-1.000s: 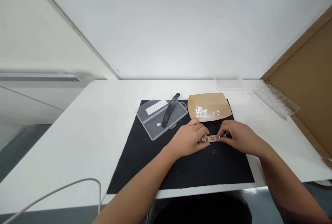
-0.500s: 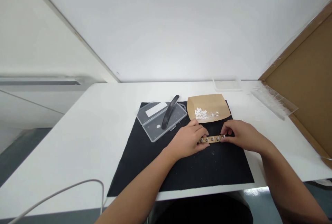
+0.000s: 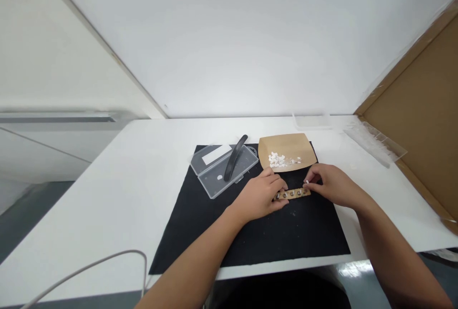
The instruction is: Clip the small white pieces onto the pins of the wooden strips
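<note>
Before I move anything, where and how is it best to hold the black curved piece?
Probably pinch the black curved piece across its middle, from above: its long, narrow body lies slantwise over the open clear case, with nothing on top.

The left hand (image 3: 261, 195) hides one end of the tan strip (image 3: 295, 194), its metal fittings (image 3: 292, 193) and the white piece (image 3: 307, 182) in the right hand (image 3: 331, 184) are too small to make out, the view's edges cut the pale cable (image 3: 132, 252) and cardboard panel (image 3: 422, 89), and the contents (image 3: 367, 141) of the clear tray (image 3: 396, 150) blur together.
</note>
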Available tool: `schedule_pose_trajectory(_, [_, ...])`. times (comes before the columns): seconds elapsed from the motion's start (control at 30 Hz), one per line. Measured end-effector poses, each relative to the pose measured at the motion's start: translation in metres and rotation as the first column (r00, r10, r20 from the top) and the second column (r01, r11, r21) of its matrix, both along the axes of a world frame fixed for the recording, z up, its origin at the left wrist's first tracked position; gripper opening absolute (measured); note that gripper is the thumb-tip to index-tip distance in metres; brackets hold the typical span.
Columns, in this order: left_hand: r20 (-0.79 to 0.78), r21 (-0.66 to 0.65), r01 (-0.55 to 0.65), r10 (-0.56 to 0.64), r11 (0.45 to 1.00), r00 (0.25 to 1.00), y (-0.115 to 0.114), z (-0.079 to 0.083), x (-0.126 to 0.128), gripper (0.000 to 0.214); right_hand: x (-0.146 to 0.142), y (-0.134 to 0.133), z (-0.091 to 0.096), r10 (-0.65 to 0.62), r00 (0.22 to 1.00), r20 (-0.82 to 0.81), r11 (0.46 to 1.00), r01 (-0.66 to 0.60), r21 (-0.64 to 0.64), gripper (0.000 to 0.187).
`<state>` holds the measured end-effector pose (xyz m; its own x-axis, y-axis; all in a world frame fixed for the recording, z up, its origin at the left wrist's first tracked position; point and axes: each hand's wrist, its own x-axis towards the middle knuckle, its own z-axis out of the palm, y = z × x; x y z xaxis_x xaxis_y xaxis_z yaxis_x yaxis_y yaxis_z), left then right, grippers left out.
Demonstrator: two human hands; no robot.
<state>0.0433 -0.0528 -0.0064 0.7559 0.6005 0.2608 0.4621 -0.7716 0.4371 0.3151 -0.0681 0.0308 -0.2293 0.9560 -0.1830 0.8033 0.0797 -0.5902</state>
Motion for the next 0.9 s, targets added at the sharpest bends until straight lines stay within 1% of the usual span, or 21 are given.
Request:
schedule_pose_trajectory(0.1, [0.006,0.018,0.0,0.0,1.0,1.0,0.0,-0.001,0.0,0.023,-0.002,-0.001,0.004,-0.03,0.985,-0.167,0.997,0.041,0.067,0.01])
schedule_pose_trajectory(0.2, [0.042,0.049,0.012,-0.014,0.999,0.999,-0.001,0.001,-0.001,0.029,-0.004,-0.004,0.009,0.0,0.967,-0.257,0.994,0.029,0.109,0.012])
schedule_pose_trajectory(0.3, [0.191,0.103,0.001,-0.02,0.995,0.981,-0.002,0.007,-0.001,0.038,-0.008,-0.007,0.012,0.083,0.948,-0.309,0.989,-0.04,0.145,0.014])
schedule_pose_trajectory(0.43, [0.406,0.149,-0.002,-0.06,0.989,0.912,-0.006,0.015,0.002,0.033,-0.017,-0.009,0.009,0.149,0.922,-0.358,0.983,-0.1,0.152,0.015])
schedule_pose_trajectory(0.53, [0.489,0.157,0.04,-0.113,0.987,0.865,-0.008,0.018,0.005,0.034,-0.024,-0.011,0.008,0.203,0.912,-0.357,0.975,-0.155,0.158,0.015])
schedule_pose_trajectory(0.63, [0.505,0.152,0.075,-0.143,0.985,0.851,-0.009,0.019,0.007,0.029,-0.027,-0.013,0.009,0.265,0.895,-0.36,0.962,-0.218,0.166,0.017])
schedule_pose_trajectory(0.73, [0.523,0.141,0.097,-0.157,0.985,0.838,-0.008,0.019,0.007,0.025,-0.028,-0.014,0.012,0.281,0.887,-0.365,0.959,-0.242,0.149,0.016])
schedule_pose_trajectory(0.87, [0.557,0.13,0.129,-0.18,0.983,0.811,-0.006,0.02,0.004,0.017,-0.027,-0.017,0.015,0.256,0.866,-0.429,0.962,-0.27,0.029,0.014])
schedule_pose_trajectory(0.9, [0.558,0.123,0.135,-0.181,0.983,0.81,-0.006,0.021,0.004,0.015,-0.027,-0.017,0.016,0.259,0.862,-0.436,0.96,-0.28,0.017,0.015])
